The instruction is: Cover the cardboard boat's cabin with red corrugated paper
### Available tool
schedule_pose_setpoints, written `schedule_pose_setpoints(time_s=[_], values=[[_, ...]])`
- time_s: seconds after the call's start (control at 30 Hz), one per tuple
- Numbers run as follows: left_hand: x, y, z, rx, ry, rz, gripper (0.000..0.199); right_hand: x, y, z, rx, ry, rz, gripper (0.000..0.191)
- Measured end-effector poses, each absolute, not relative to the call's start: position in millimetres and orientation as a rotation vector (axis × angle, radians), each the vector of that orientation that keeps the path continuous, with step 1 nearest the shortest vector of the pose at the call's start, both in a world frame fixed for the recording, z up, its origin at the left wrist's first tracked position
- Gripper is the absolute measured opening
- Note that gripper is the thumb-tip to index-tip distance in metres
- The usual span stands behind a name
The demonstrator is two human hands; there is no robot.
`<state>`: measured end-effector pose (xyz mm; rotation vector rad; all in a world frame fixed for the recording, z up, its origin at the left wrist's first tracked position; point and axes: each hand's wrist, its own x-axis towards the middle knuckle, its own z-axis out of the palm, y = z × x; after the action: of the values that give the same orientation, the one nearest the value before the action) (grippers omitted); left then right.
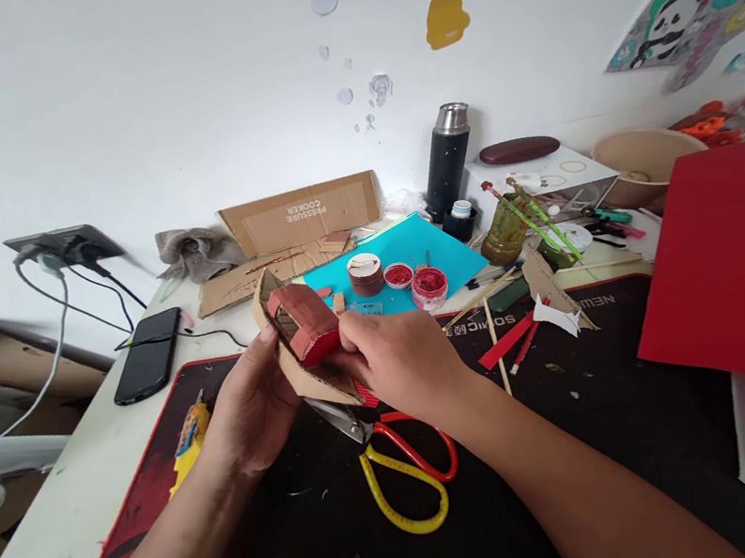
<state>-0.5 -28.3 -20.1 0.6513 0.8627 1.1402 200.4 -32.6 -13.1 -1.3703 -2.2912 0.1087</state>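
Observation:
A small cardboard piece [323, 384] with raised sides is held up over the black mat. My left hand [254, 403] grips its left side, thumb on the edge. A curved reddish-brown painted part [306, 317] with a bright red side sits in the cardboard. My right hand [400, 355] has its fingers closed on that red part at its right end; the fingertips are partly hidden. Just below lie scissors [370, 432] with one red and one yellow handle, their blades partly under the cardboard.
Behind the hands, paint jars [429, 287] stand on blue paper [438, 244]. A phone [148, 356] and yellow cutter [189, 443] lie left. Brushes in a murky jar [505, 228], sticks and cardboard scraps are right, beside a large red sheet [734, 266]. A black flask [447, 162] stands behind.

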Motion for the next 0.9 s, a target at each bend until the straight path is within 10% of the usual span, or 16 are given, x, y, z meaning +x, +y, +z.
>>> schedule_pose_setpoints(time_s=[0.9], values=[[-2.5, -28.1, -21.7, 0.637, 0.857, 1.146, 0.023, 200.6, -32.6, -14.8, -1.359, -2.261, 0.133, 0.02]])
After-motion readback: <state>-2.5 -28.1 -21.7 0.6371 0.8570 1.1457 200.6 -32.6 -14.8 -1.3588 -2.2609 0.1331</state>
